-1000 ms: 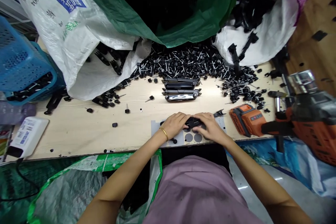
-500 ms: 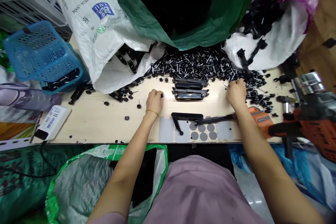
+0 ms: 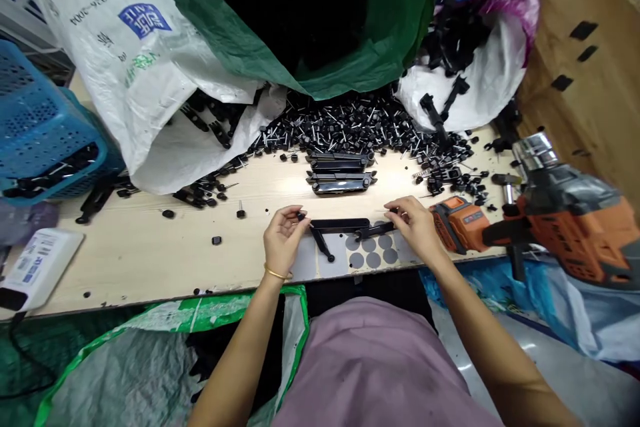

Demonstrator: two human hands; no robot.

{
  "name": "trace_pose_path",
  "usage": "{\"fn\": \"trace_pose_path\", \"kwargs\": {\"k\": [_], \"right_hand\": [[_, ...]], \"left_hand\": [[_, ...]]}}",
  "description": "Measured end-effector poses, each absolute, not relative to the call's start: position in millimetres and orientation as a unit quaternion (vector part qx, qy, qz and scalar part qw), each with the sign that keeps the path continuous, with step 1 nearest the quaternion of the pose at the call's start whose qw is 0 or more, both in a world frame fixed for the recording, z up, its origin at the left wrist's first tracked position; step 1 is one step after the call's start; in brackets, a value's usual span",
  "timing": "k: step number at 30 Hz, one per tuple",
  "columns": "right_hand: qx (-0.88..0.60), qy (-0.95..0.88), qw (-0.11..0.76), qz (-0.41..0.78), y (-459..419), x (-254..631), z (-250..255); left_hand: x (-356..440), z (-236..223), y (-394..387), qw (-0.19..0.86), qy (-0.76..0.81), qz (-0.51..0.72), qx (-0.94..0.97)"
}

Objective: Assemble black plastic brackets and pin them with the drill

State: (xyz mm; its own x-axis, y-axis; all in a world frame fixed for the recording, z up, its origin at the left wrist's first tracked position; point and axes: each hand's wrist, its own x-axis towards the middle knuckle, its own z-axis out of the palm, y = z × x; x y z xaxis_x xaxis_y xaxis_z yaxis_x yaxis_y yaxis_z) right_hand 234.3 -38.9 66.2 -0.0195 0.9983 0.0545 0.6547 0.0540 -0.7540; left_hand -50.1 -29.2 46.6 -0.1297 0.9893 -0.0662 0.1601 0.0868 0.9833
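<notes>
Head view now, black linkage (image 3: 340,224) lying left-to-right between left hand (image 3: 283,240) and right hand (image 3: 416,223), each pinching a small part (image 3: 394,210)!

From here I see open table (image 3: 135,260) left of the left hand (image 3: 283,240), with a few small black pieces (image 3: 216,240) to skirt. Between the hands, the jointed black bar (image 3: 340,225) blocks a low straight pass; beyond it lie black assemblies (image 3: 341,183) and heaped pins (image 3: 340,121). A power tool (image 3: 575,220) obstructs my right hand's (image 3: 414,223) outer side.
</notes>
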Motion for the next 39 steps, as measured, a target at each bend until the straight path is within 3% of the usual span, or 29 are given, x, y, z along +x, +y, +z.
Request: {"fn": "trace_pose_path", "kwargs": {"k": [7, 16, 21, 24, 28, 31, 34, 39], "right_hand": [[-0.586, -0.699, 0.304, 0.275, -55, 211, 55], [-0.548, -0.819, 0.068, 0.156, -45, 191, 74], [-0.613, -0.778, -0.001, 0.139, -37, 174, 71], [-0.61, -0.776, 0.013, 0.159, -40, 179, 60], [-0.607, -0.754, 0.123, 0.218, -25, 218, 55], [-0.726, -0.656, 0.182, 0.096, 11, 260, 54], [-0.816, -0.553, 0.165, 0.031, 53, 288, 49], [-0.844, -0.523, 0.115, 0.039, 81, 301, 44]], "left_hand": [[-48, 26, -44, 0.418, 0.613, 0.481, 0.467], [-46, 21, -38, 0.341, 0.612, 0.492, 0.517], [-47, 25, -39, 0.225, 0.584, 0.417, 0.66], [-55, 26, -41, 0.164, 0.515, 0.387, 0.748], [-71, 25, -38, 0.163, 0.455, 0.357, 0.799], [-75, 23, -34, 0.189, 0.444, 0.353, 0.801], [-72, 24, -33, 0.207, 0.466, 0.361, 0.781], [-65, 23, -38, 0.256, 0.501, 0.356, 0.746]]}}
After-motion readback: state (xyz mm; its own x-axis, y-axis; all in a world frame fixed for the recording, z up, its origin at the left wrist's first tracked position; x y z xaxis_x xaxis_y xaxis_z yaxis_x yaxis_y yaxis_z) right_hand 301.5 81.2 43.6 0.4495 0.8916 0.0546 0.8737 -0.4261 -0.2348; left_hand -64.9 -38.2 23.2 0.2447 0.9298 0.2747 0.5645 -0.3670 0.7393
